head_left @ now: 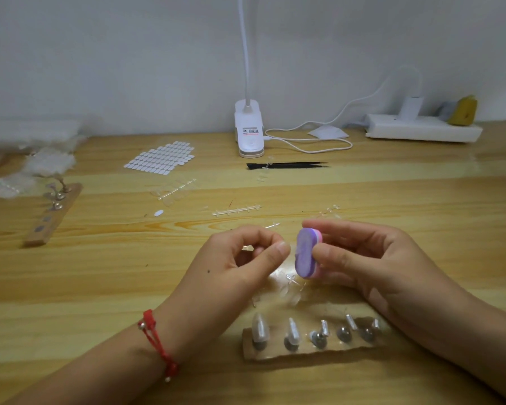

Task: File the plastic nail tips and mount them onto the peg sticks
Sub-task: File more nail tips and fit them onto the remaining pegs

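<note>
Left hand (240, 258) pinches a clear nail tip (288, 247), right hand (371, 258) grips purple buffer (304, 252); lamp label (250, 132) illegible.

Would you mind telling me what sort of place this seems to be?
Probably a home nail-craft desk: a wooden table with a clip lamp, black tweezers and a peg board carrying clear nail tips.

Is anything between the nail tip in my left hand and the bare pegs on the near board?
Nothing visible blocks the nail tip. Loose clear scraps lie flat on the table between; the right hand hangs close beside the rightmost peg.
</note>
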